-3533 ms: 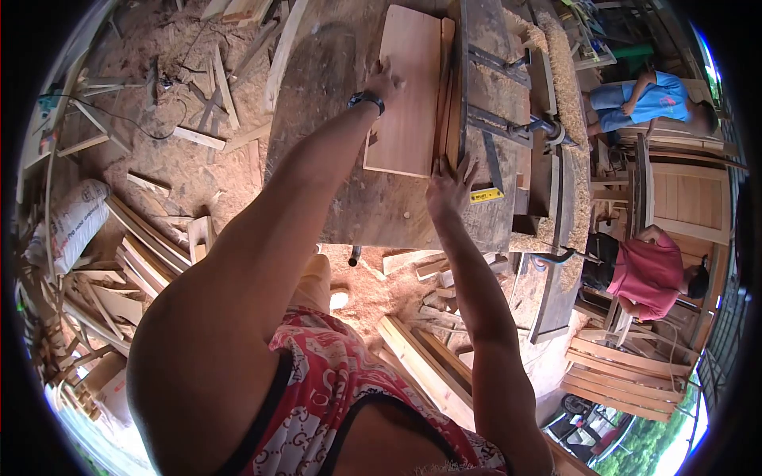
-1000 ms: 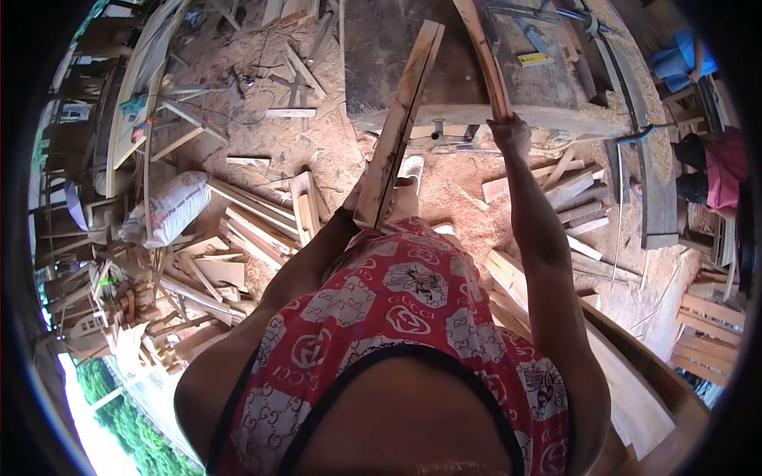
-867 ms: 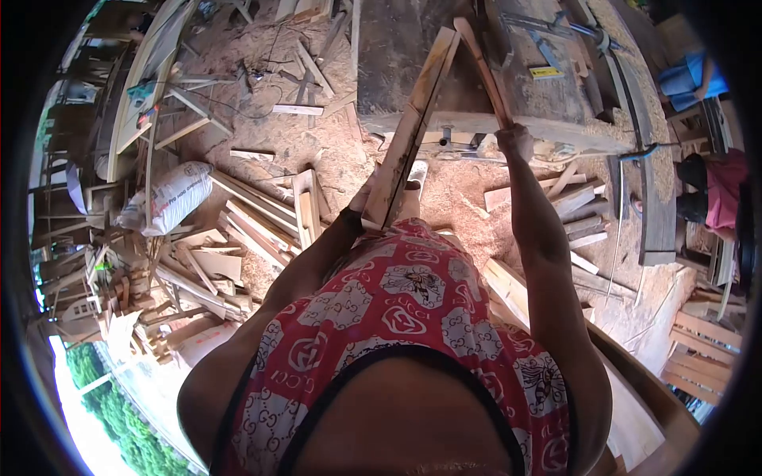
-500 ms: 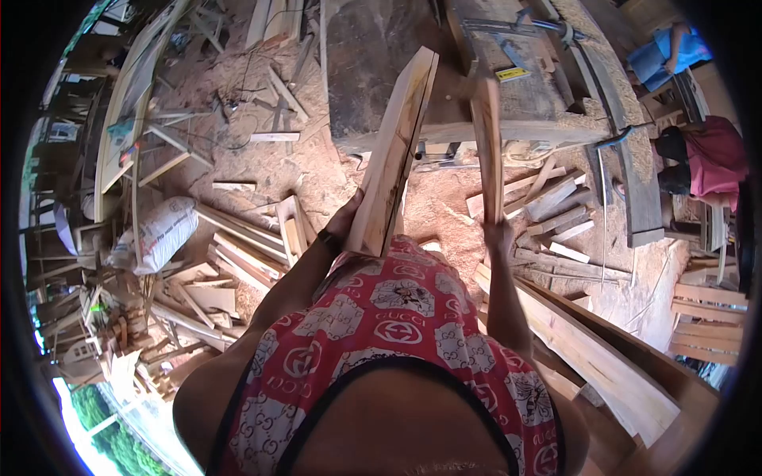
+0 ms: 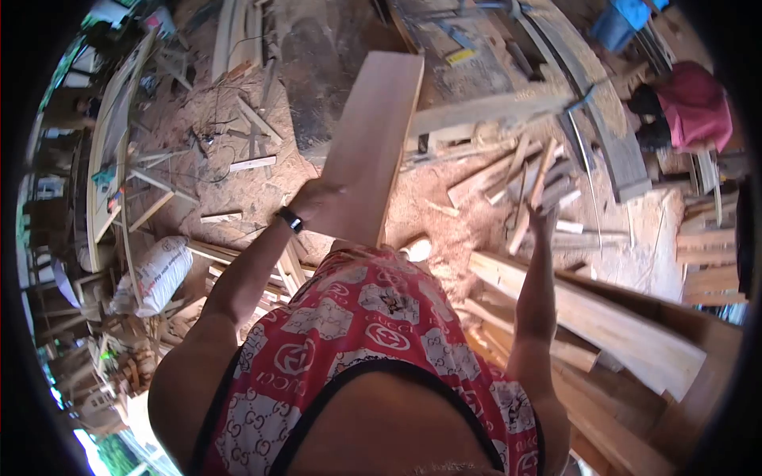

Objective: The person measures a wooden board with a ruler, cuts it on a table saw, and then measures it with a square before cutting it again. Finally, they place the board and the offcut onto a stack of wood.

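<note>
The right hand is swinging down away from the workbench, a narrow strip blurring at its fingertips over the offcut pile; whether those fingers are gripping is unclear. The left hand is clasping the wide board by its near end, tilted above the sawdust floor.
</note>
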`<state>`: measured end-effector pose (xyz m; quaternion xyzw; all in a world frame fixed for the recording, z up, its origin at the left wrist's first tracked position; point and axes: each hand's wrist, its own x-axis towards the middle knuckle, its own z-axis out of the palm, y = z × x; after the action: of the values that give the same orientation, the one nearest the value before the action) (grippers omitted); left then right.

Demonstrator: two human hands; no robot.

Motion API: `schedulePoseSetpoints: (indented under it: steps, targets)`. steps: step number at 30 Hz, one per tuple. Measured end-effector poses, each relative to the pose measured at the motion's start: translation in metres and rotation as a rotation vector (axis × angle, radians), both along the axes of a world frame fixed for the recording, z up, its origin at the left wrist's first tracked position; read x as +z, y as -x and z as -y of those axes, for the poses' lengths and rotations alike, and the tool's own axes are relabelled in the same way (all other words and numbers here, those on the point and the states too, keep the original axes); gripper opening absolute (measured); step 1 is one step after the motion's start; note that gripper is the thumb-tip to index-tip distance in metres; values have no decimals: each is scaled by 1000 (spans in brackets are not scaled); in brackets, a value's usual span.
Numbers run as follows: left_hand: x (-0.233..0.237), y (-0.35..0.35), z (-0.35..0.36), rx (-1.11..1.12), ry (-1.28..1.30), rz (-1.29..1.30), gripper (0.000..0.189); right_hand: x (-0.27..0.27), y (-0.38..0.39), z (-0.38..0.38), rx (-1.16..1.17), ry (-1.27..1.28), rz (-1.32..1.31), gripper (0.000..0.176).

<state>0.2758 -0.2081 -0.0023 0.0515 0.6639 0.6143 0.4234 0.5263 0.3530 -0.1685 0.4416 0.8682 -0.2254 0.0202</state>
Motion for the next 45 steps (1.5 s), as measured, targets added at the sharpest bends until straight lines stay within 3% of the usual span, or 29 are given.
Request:
schedulePoseSetpoints:
  steps: [2,3,5,6,8,12,14,16,18,19,20,22,23,24,27,28,30,32,34,37,38,40,42,44,45]
  targets:
    - [12,9,1,-71,29,-2,46,19,30,-2,139,-269,-470,102]
    - [14,8,1,-85,34,-130,49,92,53,24,106,-147,-434,88]
    - [28,8,1,-86,113,-298,56,156,82,44,194,-94,-518,80]
    - [32,11,2,-97,158,-387,58,155,97,36,286,-65,-654,74]
    - [36,11,0,-108,219,-471,59,187,120,45,332,113,-649,70]
    - [53,-10,-27,-189,479,-874,55,234,144,85,375,212,-700,74]
    - [70,-18,-42,-209,504,-909,58,253,146,99,365,-64,-832,87]
    - [78,-23,-47,-288,659,-1091,60,261,144,97,381,29,-797,96]
    - [77,-25,-48,-297,654,-1171,62,267,144,99,427,701,-1015,88]
    - [78,-29,-51,-296,614,-1279,60,281,132,107,177,916,-825,93]
    - [78,-30,-54,-286,572,-1389,58,271,133,110,184,912,-822,93]
    - [63,-38,-56,-333,676,-1246,61,247,142,121,11,998,-1029,89]
    - [51,-44,-57,-307,654,-1200,63,242,148,129,35,929,-1063,86]
    - [43,-52,-60,-281,633,-1154,64,218,159,125,144,891,-1060,64]
    - [42,-83,-77,-99,603,-834,65,228,175,187,365,1029,-975,67]
    - [32,-91,-80,8,594,-754,64,207,177,207,507,943,-889,62]
    - [20,-96,-81,123,486,-696,64,200,167,262,798,617,-859,71]
    - [17,-87,-78,231,378,-628,63,208,145,309,883,491,-733,84]
    - [14,-78,-76,253,541,-663,60,205,126,336,845,546,-651,79]
    - [1,-63,-83,368,510,-568,60,183,111,347,864,501,-564,72]
    - [-3,-61,-92,385,507,-556,60,177,111,345,786,606,-576,70]
    - [-10,-53,-110,401,506,-701,60,187,114,337,616,824,-593,69]
    - [-48,-35,-123,252,588,-891,62,166,124,323,583,762,-607,70]
    - [-18,-27,-154,324,592,-636,64,155,136,308,558,789,-626,69]
    - [-15,-29,-165,300,587,-689,59,154,141,300,527,825,-667,67]
